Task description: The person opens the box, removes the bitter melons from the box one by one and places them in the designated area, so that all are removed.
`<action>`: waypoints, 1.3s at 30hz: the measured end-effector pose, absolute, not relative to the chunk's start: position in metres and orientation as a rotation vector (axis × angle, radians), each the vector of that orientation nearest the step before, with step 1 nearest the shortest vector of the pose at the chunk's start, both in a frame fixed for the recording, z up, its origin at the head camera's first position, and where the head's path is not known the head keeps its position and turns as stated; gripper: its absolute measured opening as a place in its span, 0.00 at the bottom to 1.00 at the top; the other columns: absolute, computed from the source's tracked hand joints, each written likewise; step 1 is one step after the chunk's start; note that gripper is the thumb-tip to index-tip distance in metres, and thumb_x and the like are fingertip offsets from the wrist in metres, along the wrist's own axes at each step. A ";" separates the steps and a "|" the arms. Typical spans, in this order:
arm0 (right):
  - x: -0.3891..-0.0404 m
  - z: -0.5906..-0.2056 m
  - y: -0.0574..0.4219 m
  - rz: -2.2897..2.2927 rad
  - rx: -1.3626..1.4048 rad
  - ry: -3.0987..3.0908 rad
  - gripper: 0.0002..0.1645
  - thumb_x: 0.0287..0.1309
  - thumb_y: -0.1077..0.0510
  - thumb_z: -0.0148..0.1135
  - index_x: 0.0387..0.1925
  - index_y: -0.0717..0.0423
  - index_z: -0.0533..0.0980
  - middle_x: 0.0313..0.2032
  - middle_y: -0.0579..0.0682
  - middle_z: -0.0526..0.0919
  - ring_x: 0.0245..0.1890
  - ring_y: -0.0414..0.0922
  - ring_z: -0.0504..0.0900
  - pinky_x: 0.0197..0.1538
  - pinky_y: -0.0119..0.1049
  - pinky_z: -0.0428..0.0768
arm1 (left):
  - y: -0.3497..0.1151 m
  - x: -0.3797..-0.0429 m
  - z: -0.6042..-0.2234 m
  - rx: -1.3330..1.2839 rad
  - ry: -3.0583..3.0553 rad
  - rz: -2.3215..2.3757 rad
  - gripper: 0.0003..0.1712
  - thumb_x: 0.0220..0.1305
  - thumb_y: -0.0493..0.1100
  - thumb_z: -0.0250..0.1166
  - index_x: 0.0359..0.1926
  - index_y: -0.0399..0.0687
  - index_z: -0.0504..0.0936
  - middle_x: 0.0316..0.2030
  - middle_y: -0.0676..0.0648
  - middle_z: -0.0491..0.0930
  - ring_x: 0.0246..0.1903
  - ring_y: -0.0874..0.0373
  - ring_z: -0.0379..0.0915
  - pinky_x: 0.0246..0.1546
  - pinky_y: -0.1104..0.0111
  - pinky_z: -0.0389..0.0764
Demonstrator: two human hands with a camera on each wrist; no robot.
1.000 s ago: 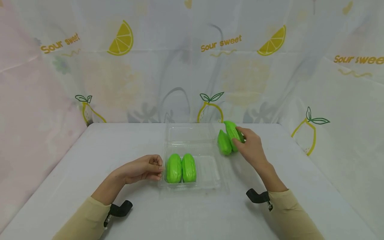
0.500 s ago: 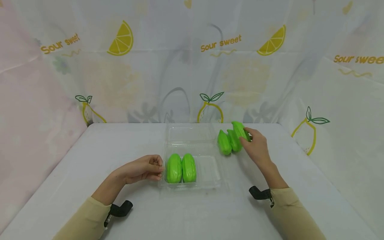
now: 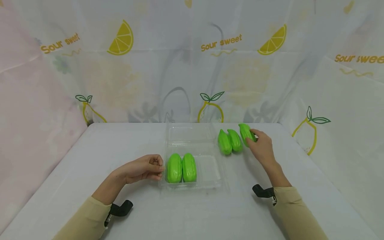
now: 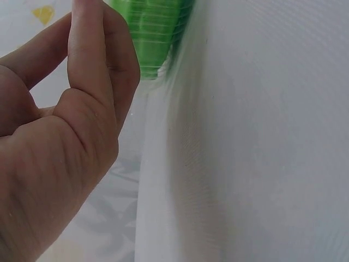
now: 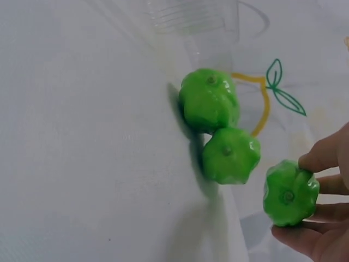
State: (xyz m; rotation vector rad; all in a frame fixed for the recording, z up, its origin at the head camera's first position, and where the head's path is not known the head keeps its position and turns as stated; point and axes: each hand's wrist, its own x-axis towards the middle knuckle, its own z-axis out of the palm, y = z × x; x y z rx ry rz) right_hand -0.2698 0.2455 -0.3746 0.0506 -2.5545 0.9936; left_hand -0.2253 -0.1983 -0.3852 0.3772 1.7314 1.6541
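In the head view my left hand (image 3: 144, 168) pinches the left edge of a clear plastic box (image 3: 210, 168), whose lid is folded back. Two green ribbed gourds (image 3: 174, 168) lie side by side in the box's left part. My right hand (image 3: 261, 146) holds another green gourd (image 3: 246, 134) between thumb and fingers; the right wrist view shows this gourd (image 5: 290, 192) raised above the table. Just left of it, two more gourds (image 3: 224, 142) lie touching each other on the table. The left wrist view shows curled fingers (image 4: 90, 49) beside the green-filled box.
A white-covered table (image 3: 192, 213) carries everything. Behind it and at both sides hang cloth walls (image 3: 144, 80) printed with lemons. The clear lid (image 3: 190, 134) lies flat behind the box. Each wrist wears a black camera mount (image 3: 121, 209).
My right hand has carried its gourd rightwards and slightly lower in view, away from the two on the table, uncovering the second one. My left hand and the box have stayed put.
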 end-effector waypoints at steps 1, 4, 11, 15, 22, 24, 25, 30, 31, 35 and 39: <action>-0.270 -0.375 0.246 0.988 0.046 -2.568 0.27 0.65 0.58 0.58 0.62 0.68 0.72 0.58 0.70 0.77 0.52 0.67 0.81 0.47 0.56 0.85 | -0.198 -0.225 -0.385 0.375 1.733 1.654 0.07 0.70 0.37 0.60 0.40 0.44 0.68 0.32 0.48 0.76 0.32 0.61 0.81 0.38 0.73 0.86; -0.270 -0.377 0.249 0.970 0.034 -2.602 0.27 0.65 0.58 0.57 0.62 0.68 0.71 0.58 0.70 0.76 0.53 0.66 0.80 0.48 0.55 0.84 | -0.199 -0.225 -0.385 0.368 1.736 1.655 0.08 0.69 0.37 0.61 0.40 0.43 0.68 0.32 0.48 0.76 0.32 0.61 0.81 0.37 0.73 0.86; -0.274 -0.385 0.253 0.908 0.016 -2.714 0.28 0.65 0.57 0.56 0.62 0.69 0.71 0.60 0.71 0.75 0.59 0.66 0.75 0.58 0.59 0.78 | -0.198 -0.225 -0.385 0.369 1.736 1.653 0.09 0.69 0.38 0.61 0.40 0.43 0.68 0.32 0.48 0.77 0.32 0.61 0.81 0.38 0.73 0.86; -0.276 -0.390 0.255 0.906 0.003 -2.746 0.28 0.66 0.56 0.56 0.63 0.68 0.70 0.61 0.71 0.74 0.61 0.66 0.73 0.60 0.60 0.76 | -0.198 -0.225 -0.385 0.372 1.737 1.654 0.09 0.69 0.38 0.62 0.40 0.43 0.68 0.32 0.48 0.77 0.32 0.61 0.81 0.38 0.73 0.86; -0.277 -0.396 0.256 0.952 -0.036 -2.742 0.27 0.67 0.56 0.56 0.61 0.69 0.68 0.60 0.72 0.74 0.62 0.66 0.73 0.59 0.59 0.77 | -0.198 -0.225 -0.385 0.368 1.736 1.653 0.08 0.70 0.37 0.61 0.40 0.43 0.68 0.32 0.48 0.77 0.32 0.61 0.81 0.37 0.73 0.86; -0.277 -0.397 0.256 0.970 -0.042 -2.746 0.27 0.68 0.55 0.56 0.60 0.69 0.68 0.60 0.73 0.73 0.62 0.67 0.72 0.60 0.59 0.76 | -0.198 -0.225 -0.385 0.367 1.737 1.652 0.08 0.70 0.37 0.61 0.40 0.43 0.68 0.32 0.48 0.77 0.32 0.61 0.81 0.37 0.73 0.86; -0.277 -0.397 0.256 0.973 -0.042 -2.749 0.27 0.68 0.55 0.56 0.60 0.69 0.67 0.61 0.73 0.73 0.62 0.67 0.72 0.60 0.59 0.76 | -0.198 -0.225 -0.385 0.368 1.739 1.650 0.08 0.70 0.37 0.61 0.41 0.43 0.68 0.32 0.48 0.77 0.32 0.61 0.81 0.37 0.73 0.86; -0.275 -0.397 0.255 0.978 -0.044 -2.793 0.28 0.69 0.53 0.54 0.61 0.69 0.66 0.62 0.72 0.71 0.63 0.66 0.71 0.61 0.59 0.75 | -0.198 -0.225 -0.385 0.372 1.742 1.647 0.09 0.70 0.38 0.61 0.41 0.43 0.67 0.33 0.48 0.77 0.33 0.61 0.81 0.38 0.73 0.86; -0.275 -0.397 0.256 0.974 -0.043 -2.801 0.28 0.69 0.53 0.54 0.61 0.69 0.66 0.63 0.72 0.71 0.63 0.66 0.71 0.61 0.59 0.74 | -0.199 -0.225 -0.385 0.373 1.743 1.647 0.09 0.69 0.38 0.62 0.41 0.43 0.67 0.33 0.48 0.76 0.33 0.61 0.81 0.38 0.73 0.86; -0.275 -0.397 0.255 0.958 -0.033 -2.818 0.29 0.67 0.53 0.53 0.62 0.68 0.66 0.63 0.71 0.71 0.63 0.65 0.71 0.62 0.59 0.74 | -0.199 -0.225 -0.385 0.373 1.746 1.645 0.10 0.69 0.38 0.62 0.41 0.43 0.67 0.33 0.48 0.77 0.33 0.61 0.81 0.38 0.73 0.86; -0.274 -0.395 0.255 0.948 -0.019 -2.818 0.29 0.66 0.54 0.53 0.62 0.67 0.67 0.63 0.71 0.71 0.62 0.65 0.72 0.61 0.59 0.74 | -0.198 -0.225 -0.385 0.372 1.750 1.643 0.10 0.69 0.38 0.62 0.41 0.42 0.67 0.33 0.48 0.77 0.33 0.61 0.81 0.37 0.73 0.86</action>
